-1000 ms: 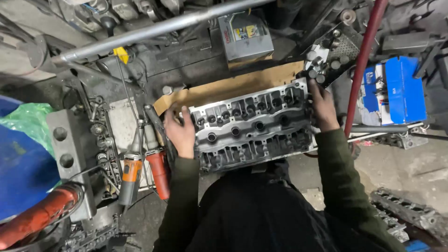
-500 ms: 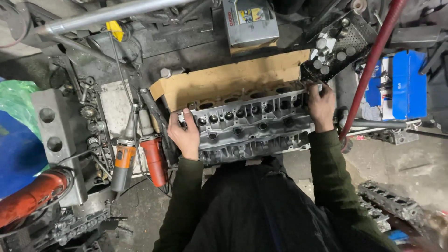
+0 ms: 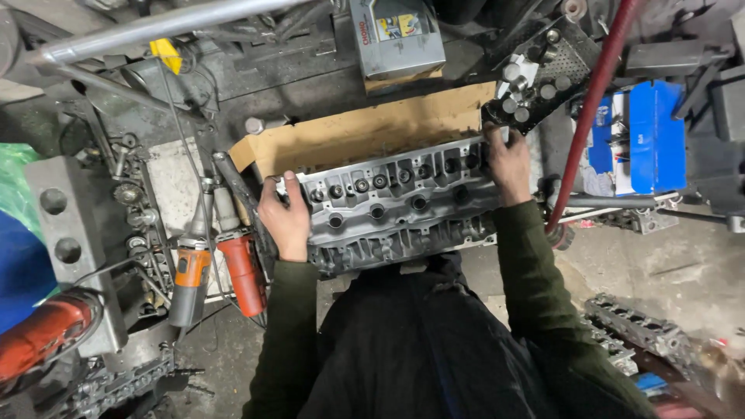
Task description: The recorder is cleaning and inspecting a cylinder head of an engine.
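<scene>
1. The cylinder head [image 3: 396,206], a long grey metal casting with two rows of round holes on top, lies crosswise in front of my body, half over the cardboard sheet [image 3: 372,132] behind it.
2. My left hand [image 3: 285,219] is wrapped over the left end of the cylinder head, fingers curled onto its top edge; the grasp looks firm.
3. My right hand [image 3: 508,163] grips the far right corner of the cylinder head, thumb and fingers closed on the casting.
4. I judge that a load this long is handled well only with both ends kept level, so neither hand should lead.
5. Left of the cylinder head, close to my left hand, lie two angle grinders [image 3: 221,256] with orange bodies; I should keep the casting's end off them.
6. Right of the cylinder head a red bar [image 3: 590,116] slants upward, and a black tray of small cylinders [image 3: 528,85] sits just beyond my right hand; that corner has little room.
7. A grey canister [image 3: 396,35] stands beyond the cardboard sheet.
</scene>
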